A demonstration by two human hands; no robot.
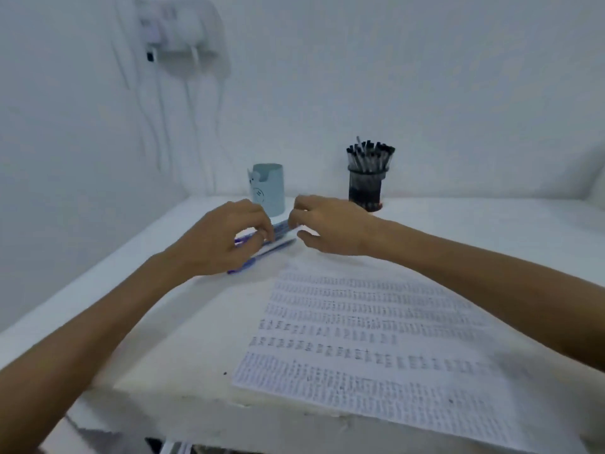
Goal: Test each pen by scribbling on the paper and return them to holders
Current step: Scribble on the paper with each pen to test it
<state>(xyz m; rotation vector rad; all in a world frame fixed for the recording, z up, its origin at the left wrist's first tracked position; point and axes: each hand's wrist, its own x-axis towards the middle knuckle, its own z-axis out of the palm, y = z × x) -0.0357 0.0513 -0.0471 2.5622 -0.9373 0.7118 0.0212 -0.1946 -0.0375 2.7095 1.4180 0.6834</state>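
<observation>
Backdrop: bare white wall (pixel 393 77), socket box (pixel 183 37) with cables hanging below, white worktop (pixel 183 339) underneath.
Left hand (pixel 222 237): fingers curled over a bunch of blue pens (pixel 281 229) lying on the worktop, gripping it.
Right hand (pixel 330 224): fingers and thumb seemingly pinching the bunch's far end, though blurred.
Loose pen (pixel 262 253): flat on the worktop, just under the left fingers, on the paper's side.
Holders: pale blue holder (pixel 270 185) just beyond the fingers of both hands; dark mesh holder (pixel 366 188), packed with black-capped pens (pixel 371 154), beyond the right wrist.
Paper (pixel 360 339): nearer than the fingers, rows of scribbles across most of it.
Risk: several pens in one grip, so likely to slip, scatter or roll off the worktop; tested and untested easily mixed; pale blue holder near enough to knock over on a careless lift.
</observation>
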